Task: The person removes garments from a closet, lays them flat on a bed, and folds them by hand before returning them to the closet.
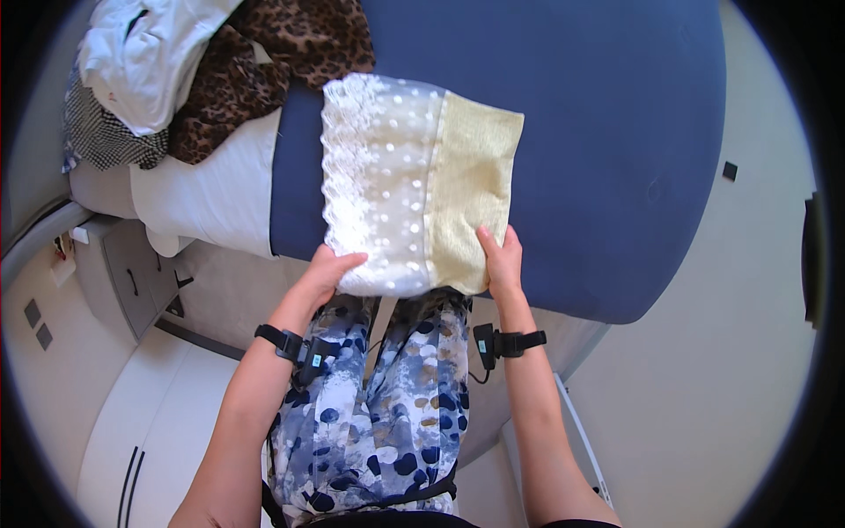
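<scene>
A cloth piece (pixel 471 176) spans both my hands over the near edge of the bed. Its right part is pale yellow fabric; its left part is sheer with white dots and a scalloped white lace border. My left hand (pixel 327 267) grips the near lace corner, thumb on top and the other fingers hidden beneath. At the near yellow corner, my right hand (pixel 502 255) pinches the cloth the same way. The far side of the piece lies over the blue sheet, fairly flat with slight creases. A strap with a small black device circles each wrist.
The bed's blue sheet (pixel 607 158) stretches ahead and to the right. At the far left lie a leopard-print cloth (pixel 233 88), a white garment (pixel 145 62) and a checked cloth (pixel 110 132). A grey bedside cabinet (pixel 132 268) and white cupboard doors (pixel 163 422) stand left.
</scene>
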{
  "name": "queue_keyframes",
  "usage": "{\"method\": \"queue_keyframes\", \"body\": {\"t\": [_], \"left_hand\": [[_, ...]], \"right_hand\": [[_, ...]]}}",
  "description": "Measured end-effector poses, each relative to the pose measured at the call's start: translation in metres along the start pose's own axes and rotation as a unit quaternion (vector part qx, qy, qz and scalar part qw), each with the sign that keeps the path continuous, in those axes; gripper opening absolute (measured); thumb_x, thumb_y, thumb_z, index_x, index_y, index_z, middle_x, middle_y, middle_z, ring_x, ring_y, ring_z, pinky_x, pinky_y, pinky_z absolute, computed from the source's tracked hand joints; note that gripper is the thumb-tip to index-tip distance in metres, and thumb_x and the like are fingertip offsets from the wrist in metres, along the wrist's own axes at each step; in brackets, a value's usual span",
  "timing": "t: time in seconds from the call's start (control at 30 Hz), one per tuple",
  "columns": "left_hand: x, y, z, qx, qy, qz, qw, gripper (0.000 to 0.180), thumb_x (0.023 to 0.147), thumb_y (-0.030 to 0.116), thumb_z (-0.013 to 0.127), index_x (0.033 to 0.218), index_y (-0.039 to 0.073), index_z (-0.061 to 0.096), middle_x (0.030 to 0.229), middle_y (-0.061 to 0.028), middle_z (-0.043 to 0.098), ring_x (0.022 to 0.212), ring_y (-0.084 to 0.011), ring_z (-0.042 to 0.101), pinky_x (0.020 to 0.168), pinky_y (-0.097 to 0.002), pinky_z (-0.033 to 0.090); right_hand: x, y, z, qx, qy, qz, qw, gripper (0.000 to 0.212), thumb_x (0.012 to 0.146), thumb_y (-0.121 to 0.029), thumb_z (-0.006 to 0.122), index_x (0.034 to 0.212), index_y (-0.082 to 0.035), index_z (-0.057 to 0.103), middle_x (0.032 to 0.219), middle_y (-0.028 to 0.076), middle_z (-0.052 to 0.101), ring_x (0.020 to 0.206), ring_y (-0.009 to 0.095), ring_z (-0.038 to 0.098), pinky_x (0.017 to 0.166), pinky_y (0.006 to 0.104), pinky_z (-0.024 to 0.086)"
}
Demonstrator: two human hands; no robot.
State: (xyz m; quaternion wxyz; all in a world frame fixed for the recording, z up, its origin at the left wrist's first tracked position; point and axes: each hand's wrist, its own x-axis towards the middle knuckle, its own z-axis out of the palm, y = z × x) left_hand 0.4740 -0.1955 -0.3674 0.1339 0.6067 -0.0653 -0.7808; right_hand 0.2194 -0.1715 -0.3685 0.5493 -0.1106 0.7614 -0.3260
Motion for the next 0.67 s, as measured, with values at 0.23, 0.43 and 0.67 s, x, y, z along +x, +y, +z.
{"method": "queue_keyframes", "body": {"t": [0.23, 0.43, 0.67], "left_hand": [[-0.063, 0.051, 0.005, -0.130, -0.145, 0.056, 0.979, 0.057, 0.067, 0.001, 0.057, 0.118, -0.001, 0.032, 0.110, -0.0133, 0.047, 0.098, -0.0234, 0.050, 0.082, -0.0336, 0.042], [-0.142, 0.064, -0.003, -0.262, -0.209, 0.088, 0.938, 0.057, 0.065, 0.001, 0.055, 0.118, -0.002, 0.033, 0.108, -0.0155, 0.048, 0.096, -0.0268, 0.051, 0.081, -0.0369, 0.043], [-0.223, -0.015, -0.037, -0.366, -0.208, 0.206, 0.884, 0.056, 0.065, 0.000, 0.052, 0.118, 0.000, 0.033, 0.107, -0.0157, 0.049, 0.095, -0.0270, 0.052, 0.081, -0.0375, 0.043]], "right_hand": [[-0.041, -0.063, 0.007, 0.004, -0.037, 0.058, 0.998, 0.025, 0.077, -0.006, 0.051, 0.100, 0.003, 0.047, 0.094, 0.011, 0.055, 0.081, 0.018, 0.055, 0.070, 0.0291, 0.045], [-0.116, -0.132, 0.007, 0.021, -0.087, 0.069, 0.994, 0.025, 0.077, -0.006, 0.051, 0.099, 0.005, 0.047, 0.092, 0.011, 0.056, 0.079, 0.018, 0.056, 0.070, 0.0276, 0.045], [-0.203, -0.133, 0.018, -0.045, -0.177, -0.018, 0.983, 0.027, 0.078, -0.008, 0.052, 0.101, 0.005, 0.048, 0.092, 0.011, 0.056, 0.079, 0.016, 0.056, 0.070, 0.0264, 0.045]]}}
